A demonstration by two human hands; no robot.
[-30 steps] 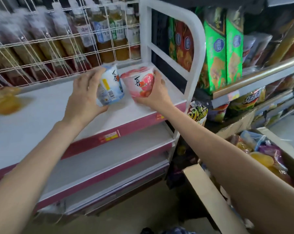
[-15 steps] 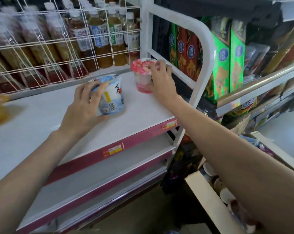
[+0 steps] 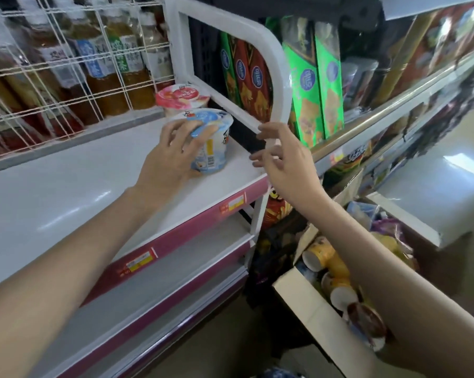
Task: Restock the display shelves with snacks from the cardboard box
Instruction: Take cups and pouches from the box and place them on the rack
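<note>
White shelf (image 3: 66, 192) boards with maroon price strips fill most of the view, the top one carrying both cups at its right end. Behind it a wire rack (image 3: 66, 64) holds tea bottles; their labels carry Chinese characters too blurred to read. Beyond the white end frame (image 3: 274, 50) stand green and red snack cartons (image 3: 312, 85) with round blue logos, unreadable. Low on the right the cardboard box (image 3: 309, 304) lies open, cups heaped inside. The blue cup (image 3: 211, 148) stands upright near the shelf's front corner, a barcode on its side, just in front of the pink cup (image 3: 182, 98). The left hand (image 3: 173, 156) curls round the blue cup's near side and lid. The right hand (image 3: 282, 162) hovers beside the frame, fingers spread, holding nothing.
</note>
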